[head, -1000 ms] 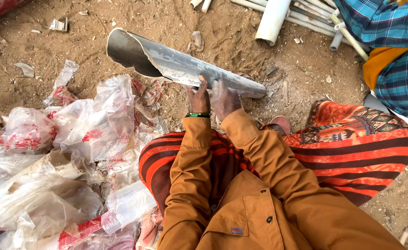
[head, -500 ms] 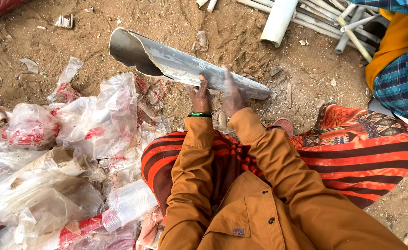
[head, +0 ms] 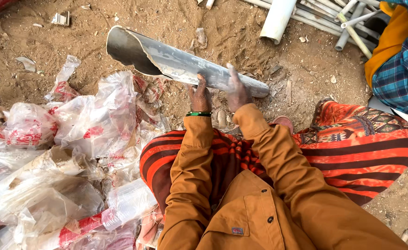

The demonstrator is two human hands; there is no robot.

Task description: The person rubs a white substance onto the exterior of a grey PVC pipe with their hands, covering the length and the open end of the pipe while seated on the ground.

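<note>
Outdoors, bare sandy ground [head: 204, 28], brown and dusty, strewn with small scraps and pebbles. Both hands hold a grey split pipe [head: 181, 65] just above the ground, tilted, its wide open end up-left, narrow end down-right. Left hand [head: 199, 95] grips its lower edge from beneath, fingers curled round it; green bangle [head: 198, 114] at the wrist. Right hand [head: 237, 90] lies over the pipe, fingers closed on it, dusty. Orange sleeves, striped red-orange cloth [head: 352, 153] over the legs. Left of the person, a heap of crumpled clear plastic bags [head: 74, 153] with red print, spread on the ground. Top right, a bundle of white pipes [head: 315, 16] lies on the dirt. Another person in blue plaid cloth [head: 403, 69] at right edge.
</note>
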